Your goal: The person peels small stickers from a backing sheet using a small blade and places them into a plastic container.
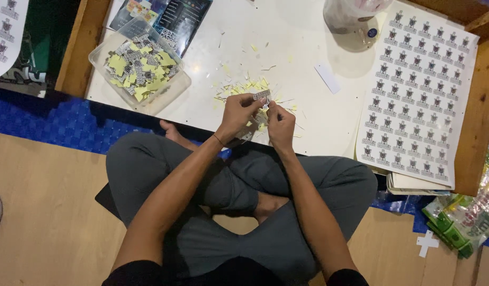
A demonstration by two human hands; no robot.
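Both hands meet over the white surface [308,32]: left hand [237,114] and right hand [280,124] each pinch one small printed sticker [262,95], grip closed on it, above curly yellow paper scraps [244,87].

Both hands — left hand [237,114], right hand [281,125] — pinch a small sticker [261,95] over yellow paper scraps [244,87].

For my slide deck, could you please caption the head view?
Seated cross-legged, left hand and right hand pinch a small sticker above yellow scraps on a white table.
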